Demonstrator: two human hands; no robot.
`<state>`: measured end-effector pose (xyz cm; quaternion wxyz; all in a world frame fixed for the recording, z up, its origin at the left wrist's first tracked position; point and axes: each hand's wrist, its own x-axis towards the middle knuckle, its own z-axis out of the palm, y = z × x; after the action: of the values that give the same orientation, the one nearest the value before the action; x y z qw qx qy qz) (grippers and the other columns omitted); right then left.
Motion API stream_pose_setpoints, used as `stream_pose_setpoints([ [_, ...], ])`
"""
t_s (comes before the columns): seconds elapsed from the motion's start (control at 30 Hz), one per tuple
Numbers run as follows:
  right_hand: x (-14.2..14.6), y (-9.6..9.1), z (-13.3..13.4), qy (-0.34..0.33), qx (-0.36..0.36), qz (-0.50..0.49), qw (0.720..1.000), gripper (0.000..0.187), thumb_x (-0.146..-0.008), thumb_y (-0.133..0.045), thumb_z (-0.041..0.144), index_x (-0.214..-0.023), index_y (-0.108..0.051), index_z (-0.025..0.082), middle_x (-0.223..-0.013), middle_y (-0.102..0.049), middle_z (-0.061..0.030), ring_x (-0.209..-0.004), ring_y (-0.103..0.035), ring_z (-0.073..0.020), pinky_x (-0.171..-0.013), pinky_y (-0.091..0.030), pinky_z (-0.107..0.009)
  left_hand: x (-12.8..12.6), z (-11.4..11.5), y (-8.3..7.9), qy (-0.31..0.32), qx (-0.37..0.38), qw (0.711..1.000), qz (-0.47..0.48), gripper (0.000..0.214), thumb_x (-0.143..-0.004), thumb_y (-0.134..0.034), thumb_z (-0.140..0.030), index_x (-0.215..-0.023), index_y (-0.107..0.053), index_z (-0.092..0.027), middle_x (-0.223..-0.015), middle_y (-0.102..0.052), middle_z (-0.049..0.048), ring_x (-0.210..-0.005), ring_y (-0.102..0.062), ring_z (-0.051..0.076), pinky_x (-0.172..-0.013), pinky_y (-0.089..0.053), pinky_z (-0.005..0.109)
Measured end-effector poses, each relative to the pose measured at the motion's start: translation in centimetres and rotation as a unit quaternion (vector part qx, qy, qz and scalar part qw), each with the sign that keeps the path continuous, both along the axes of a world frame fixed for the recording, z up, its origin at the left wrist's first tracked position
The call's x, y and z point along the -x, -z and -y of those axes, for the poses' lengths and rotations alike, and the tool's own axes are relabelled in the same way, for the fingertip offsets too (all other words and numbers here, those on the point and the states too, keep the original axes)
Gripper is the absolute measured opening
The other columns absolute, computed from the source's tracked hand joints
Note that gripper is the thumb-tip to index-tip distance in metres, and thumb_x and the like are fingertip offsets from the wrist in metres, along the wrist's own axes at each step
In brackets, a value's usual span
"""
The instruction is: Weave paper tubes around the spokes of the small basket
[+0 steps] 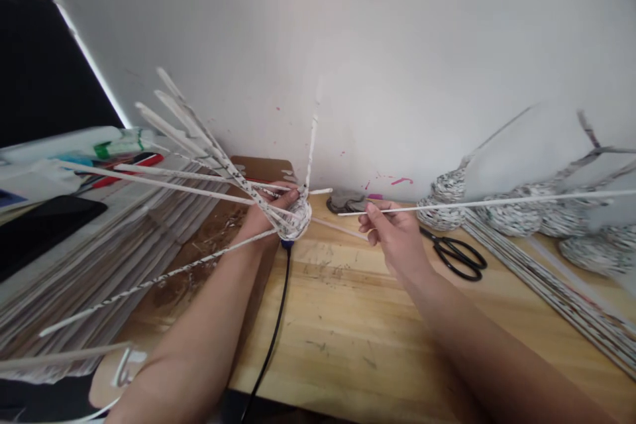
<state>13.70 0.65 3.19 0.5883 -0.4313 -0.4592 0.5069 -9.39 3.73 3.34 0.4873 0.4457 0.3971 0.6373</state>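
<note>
My left hand [281,202] is closed around a small woven piece of rolled paper [297,217], mostly white with printed specks. Long paper tubes [199,139] fan out of it to the left, and one points upward. In my right hand [390,232], a single long white paper tube [497,202] is pinched between thumb and fingers. Its near end lies just right of the woven piece, apart from it, and the rest runs off past the right edge. Black-handled scissors [460,257] lie on the table beside my right wrist.
Finished woven paper shapes [444,195] stand along the wall at the right, with a bundle of paper tubes [551,285] before them. Stacked paper [163,225], a black phone [59,232] and a red tool [129,169] are at left. A black cable [278,324] crosses the wooden table [348,344].
</note>
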Motion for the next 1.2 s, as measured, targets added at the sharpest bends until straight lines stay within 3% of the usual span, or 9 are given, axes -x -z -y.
stream_pose_setpoints([
  [0.27, 1.8, 2.7, 1.0, -0.040, 0.156, -0.111, 0.981, 0.036, -0.066, -0.085, 0.040, -0.083, -0.063, 0.016, -0.078, -0.071, -0.0034, -0.064, -0.066, -0.0140, -0.049, -0.044, -0.022, 1.1, -0.1, -0.7, 0.004, -0.004, 0.999, 0.032, 0.037, -0.055, -0.089, -0.042, -0.077, -0.067, -0.022, -0.074, -0.073, 0.0014, -0.055, -0.061, 0.014, -0.046, -0.042, 0.026],
  [0.53, 2.4, 3.6, 1.6, -0.123, 0.249, -0.107, 0.955, 0.015, -0.084, -0.069, 0.027, -0.093, -0.069, 0.015, -0.080, -0.074, -0.0076, -0.065, -0.070, -0.0149, -0.051, -0.048, -0.022, 0.6, -0.5, 0.0, 0.030, -0.015, 0.998, 0.054, 0.040, -0.054, -0.091, -0.039, -0.078, -0.068, -0.017, -0.072, -0.072, 0.0017, -0.055, -0.061, 0.012, -0.048, -0.044, 0.024],
  [0.67, 2.7, 3.4, 2.6, -0.227, 0.189, 0.009, 0.955, 0.026, -0.086, -0.067, 0.040, -0.082, -0.070, 0.015, -0.075, -0.072, -0.0059, -0.061, -0.067, -0.0134, -0.049, -0.046, -0.020, 0.1, -0.7, 0.6, 0.030, 0.009, 0.998, 0.060, 0.041, -0.054, -0.091, -0.039, -0.079, -0.067, -0.016, -0.072, -0.072, 0.0024, -0.057, -0.062, 0.013, -0.051, -0.045, 0.024],
  [0.77, 3.7, 2.1, 4.9, -0.288, 0.007, 0.176, 0.941, 0.026, -0.092, -0.060, 0.040, -0.088, -0.073, 0.018, -0.082, -0.075, -0.0060, -0.071, -0.069, -0.0156, -0.059, -0.053, -0.025, -0.1, -1.0, 1.2, 0.032, 0.025, 0.997, 0.065, 0.043, -0.052, -0.092, -0.038, -0.078, -0.067, -0.015, -0.071, -0.071, 0.0026, -0.057, -0.063, 0.013, -0.053, -0.048, 0.025],
  [0.83, 5.3, 0.8, 7.0, -0.320, -0.179, 0.275, 0.889, 0.023, -0.097, -0.053, 0.030, -0.102, -0.073, 0.022, -0.097, -0.077, -0.0055, -0.089, -0.071, -0.0169, -0.080, -0.056, -0.031, -0.2, -1.2, 1.6, 0.032, 0.038, 0.997, 0.065, 0.045, -0.049, -0.093, -0.037, -0.077, -0.067, -0.014, -0.069, -0.071, 0.0024, -0.056, -0.062, 0.013, -0.054, -0.049, 0.026],
  [0.97, 11.1, -1.4, 10.2, -0.415, -0.448, 0.329, 0.720, 0.030, -0.099, -0.051, 0.033, -0.124, -0.063, 0.022, -0.134, -0.067, -0.0032, -0.127, -0.057, -0.0125, -0.113, -0.038, -0.025, -0.3, -1.5, 2.2, 0.031, 0.048, 0.997, 0.061, 0.043, -0.049, -0.094, -0.035, -0.076, -0.068, -0.014, -0.068, -0.071, 0.0020, -0.057, -0.062, 0.013, -0.056, -0.050, 0.026],
  [1.03, 14.5, -1.7, 10.7, -0.451, -0.509, 0.358, 0.639, 0.038, -0.099, -0.052, 0.043, -0.129, -0.060, 0.021, -0.149, -0.054, -0.0028, -0.139, -0.045, -0.0116, -0.117, -0.031, -0.022, -0.4, -1.5, 2.2, 0.032, 0.050, 0.997, 0.059, 0.040, -0.052, -0.093, -0.033, -0.077, -0.068, -0.014, -0.070, -0.071, 0.0020, -0.061, -0.064, 0.014, -0.060, -0.052, 0.028],
  [1.13, 19.0, -1.0, 10.6, -0.499, -0.530, 0.415, 0.546, 0.047, -0.099, -0.045, 0.053, -0.126, -0.064, 0.020, -0.139, -0.063, -0.0034, -0.128, -0.058, -0.0199, -0.111, -0.043, -0.035, -0.3, -1.4, 2.3, 0.031, 0.052, 0.997, 0.052, 0.033, -0.058, -0.090, -0.029, -0.077, -0.069, -0.015, -0.072, -0.073, 0.0021, -0.065, -0.065, 0.015, -0.064, -0.052, 0.029],
  [1.2, 21.2, -0.4, 10.7, -0.493, -0.491, 0.460, 0.551, 0.053, -0.097, -0.040, 0.062, -0.121, -0.068, 0.024, -0.130, -0.069, -0.0021, -0.119, -0.063, -0.0259, -0.106, -0.047, -0.047, -0.3, -1.4, 2.3, 0.031, 0.051, 0.997, 0.049, 0.029, -0.061, -0.090, -0.028, -0.077, -0.069, -0.015, -0.071, -0.073, 0.0007, -0.064, -0.064, 0.014, -0.064, -0.051, 0.028],
])
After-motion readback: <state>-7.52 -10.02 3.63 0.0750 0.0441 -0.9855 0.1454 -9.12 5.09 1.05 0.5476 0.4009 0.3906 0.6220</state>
